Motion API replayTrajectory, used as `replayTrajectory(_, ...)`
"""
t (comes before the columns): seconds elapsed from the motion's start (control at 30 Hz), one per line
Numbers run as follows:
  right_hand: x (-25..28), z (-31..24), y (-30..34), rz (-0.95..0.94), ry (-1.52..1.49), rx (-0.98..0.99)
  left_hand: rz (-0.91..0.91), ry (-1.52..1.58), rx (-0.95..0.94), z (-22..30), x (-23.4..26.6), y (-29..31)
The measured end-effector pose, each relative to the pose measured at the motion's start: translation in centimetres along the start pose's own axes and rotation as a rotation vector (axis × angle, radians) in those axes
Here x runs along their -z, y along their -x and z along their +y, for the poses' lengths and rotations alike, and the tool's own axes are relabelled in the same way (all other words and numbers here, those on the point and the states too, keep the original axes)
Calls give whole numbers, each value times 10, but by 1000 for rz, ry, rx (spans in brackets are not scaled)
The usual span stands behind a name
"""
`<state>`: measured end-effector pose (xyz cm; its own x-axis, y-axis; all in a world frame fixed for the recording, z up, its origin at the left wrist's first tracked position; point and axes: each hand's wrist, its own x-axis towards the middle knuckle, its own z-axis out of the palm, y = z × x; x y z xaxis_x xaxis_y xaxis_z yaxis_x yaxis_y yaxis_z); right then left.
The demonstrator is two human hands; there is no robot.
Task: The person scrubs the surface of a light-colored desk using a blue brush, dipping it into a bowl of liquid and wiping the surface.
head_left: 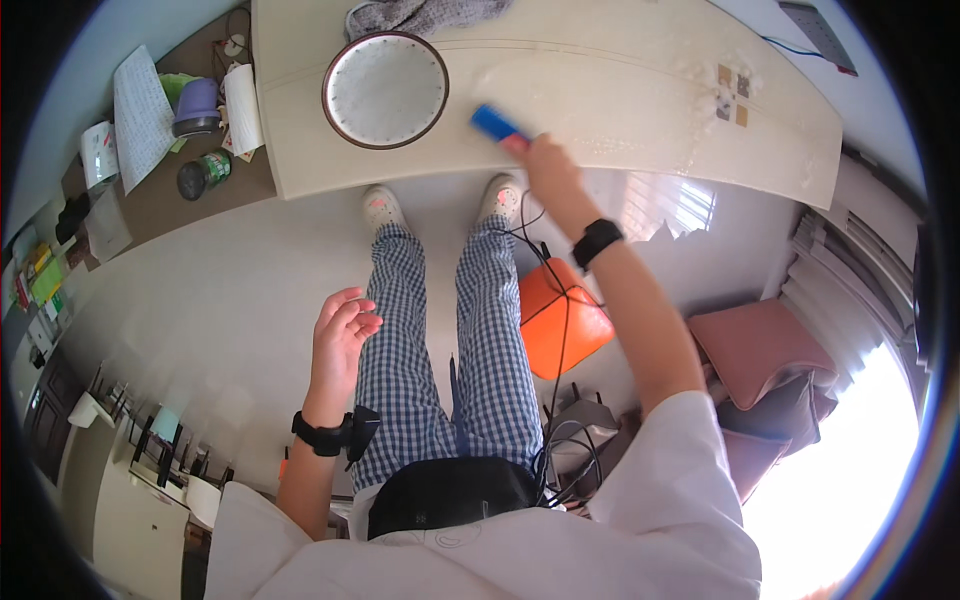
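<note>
At the table (600, 90), the right hand (555, 175) grips a blue tool (495, 122), the left hand (344, 328) loosely half-curled.

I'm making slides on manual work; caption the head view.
Head view: right hand holding a blurred blue object at a cream tabletop beside a brown-rimmed plate; left hand empty.

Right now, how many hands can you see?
2. The right hand grips a motion-blurred blue object near the close edge of the pale table; the left hand, empty and loosely curled, is by the checked trousers. No other hand shows.
</note>
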<state>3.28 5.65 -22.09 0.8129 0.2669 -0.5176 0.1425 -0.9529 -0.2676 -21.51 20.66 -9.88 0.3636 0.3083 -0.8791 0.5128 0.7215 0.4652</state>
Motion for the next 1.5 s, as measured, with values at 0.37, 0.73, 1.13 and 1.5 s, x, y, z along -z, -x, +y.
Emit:
replayTrajectory(0.37,33,55,-52,-47,-65,-4,-50,3,6,-7,-8,0)
replayTrajectory(0.73,38,31,-44,-99,-368,-321,-10,8,-37,-2,-4,-2)
replayTrajectory(1.13,-16,8,-11,-23,-212,-185,-34,0,45,-8,-11,-9)
replayTrajectory(1.5,3,-8,2,-179,-43,-224,14,-17,57,3,-13,-12)
